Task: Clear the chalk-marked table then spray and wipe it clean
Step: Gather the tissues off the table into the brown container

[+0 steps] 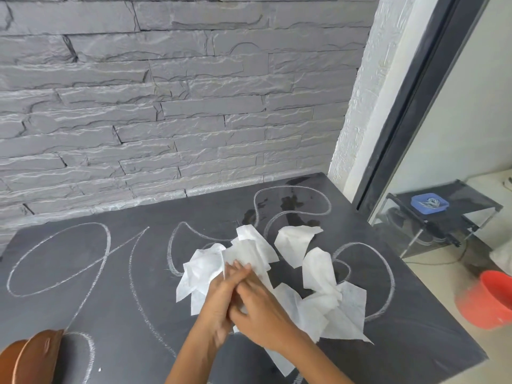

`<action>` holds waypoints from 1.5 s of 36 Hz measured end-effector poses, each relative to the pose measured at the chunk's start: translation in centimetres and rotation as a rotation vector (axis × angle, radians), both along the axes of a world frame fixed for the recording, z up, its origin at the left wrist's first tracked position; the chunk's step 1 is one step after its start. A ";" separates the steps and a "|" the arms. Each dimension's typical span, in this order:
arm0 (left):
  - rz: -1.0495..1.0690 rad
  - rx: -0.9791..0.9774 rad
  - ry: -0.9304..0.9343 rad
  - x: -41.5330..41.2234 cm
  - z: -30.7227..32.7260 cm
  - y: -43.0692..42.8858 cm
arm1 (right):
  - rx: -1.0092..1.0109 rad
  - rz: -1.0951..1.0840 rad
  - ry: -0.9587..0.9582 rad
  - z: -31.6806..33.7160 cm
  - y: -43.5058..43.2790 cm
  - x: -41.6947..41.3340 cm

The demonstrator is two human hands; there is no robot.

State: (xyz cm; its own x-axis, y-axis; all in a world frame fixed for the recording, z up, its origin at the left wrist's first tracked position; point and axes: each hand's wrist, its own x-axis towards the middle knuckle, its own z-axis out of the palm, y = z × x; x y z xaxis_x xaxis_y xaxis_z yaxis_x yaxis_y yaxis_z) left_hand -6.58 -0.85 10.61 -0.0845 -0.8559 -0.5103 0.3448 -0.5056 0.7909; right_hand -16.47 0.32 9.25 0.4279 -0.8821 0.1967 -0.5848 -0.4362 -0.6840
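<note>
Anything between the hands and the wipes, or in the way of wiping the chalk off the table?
Nothing visible stands between them: the left hand and right hand meet on the white wipes mid-table. The scattered wipes themselves cover parts of the chalk lines on the table, and a brown object overlaps its near-left corner.

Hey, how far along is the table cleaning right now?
Done: wet patches at the table's far corner suggest some spraying. In hand: left hand and right hand gather white wipes. Left: chalk lines cover the top, a brown object sits there; clearing and wiping are unfinished.
</note>
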 end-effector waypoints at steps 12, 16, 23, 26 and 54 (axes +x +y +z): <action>0.185 0.078 -0.060 1.7 -1.4 -0.5 | 0.114 -0.368 -0.360 -4.0 -2.2 -2.9; 0.238 0.066 -0.026 3.2 -1.7 -0.5 | 0.186 -0.575 -0.232 -6.1 -2.7 -6.6; 0.275 0.026 -0.021 5.5 -2.1 0.2 | 0.197 -0.832 -0.022 -8.5 -0.2 -9.4; 0.271 0.013 -0.010 5.5 -2.3 0.5 | 0.258 -0.891 -0.006 -8.9 2.1 -9.8; 0.100 0.029 -0.053 3.9 -2.1 1.0 | 0.505 -1.003 -0.538 -5.4 2.3 -7.0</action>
State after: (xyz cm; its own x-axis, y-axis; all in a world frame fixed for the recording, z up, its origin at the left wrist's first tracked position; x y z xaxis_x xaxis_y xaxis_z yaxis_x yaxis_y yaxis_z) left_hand -2.63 0.16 8.56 0.0282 -0.8434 -0.5365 0.3525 -0.4939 0.7949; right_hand -23.43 2.66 3.84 -0.5074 -0.8008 -0.3182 -0.1015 0.4223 -0.9008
